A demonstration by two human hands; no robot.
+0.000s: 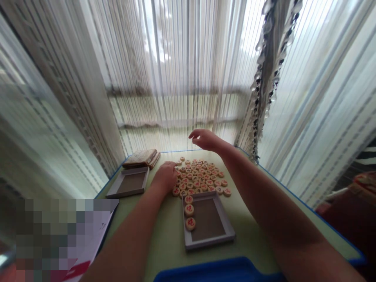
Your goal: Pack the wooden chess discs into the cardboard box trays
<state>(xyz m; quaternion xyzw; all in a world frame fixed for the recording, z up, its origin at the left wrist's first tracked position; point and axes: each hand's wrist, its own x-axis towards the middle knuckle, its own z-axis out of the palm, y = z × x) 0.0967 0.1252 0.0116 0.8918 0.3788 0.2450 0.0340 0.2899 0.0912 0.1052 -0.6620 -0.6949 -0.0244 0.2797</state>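
A spread of round wooden Chinese chess pieces (202,179), with red or dark characters, lies on the pale green table. At its left edge, my left hand (166,175) rests low against the pieces; its fingertips are mostly hidden. My right hand (207,140) is raised above the far edge, fingers bent and apart, with nothing visible in them. Closer to me is a shallow grey box (210,241). Along its left wall are three red-lettered chess pieces (189,210) in a column, with a gap before the nearest one.
Another shallow box or lid (113,190) sits at the left, with a stack of worn books or boxes (141,158) behind it. A blue tray-like edge (205,270) lies at the front. Curtains (176,78) hang behind the table, and a beaded tieback (258,78) hangs at right.
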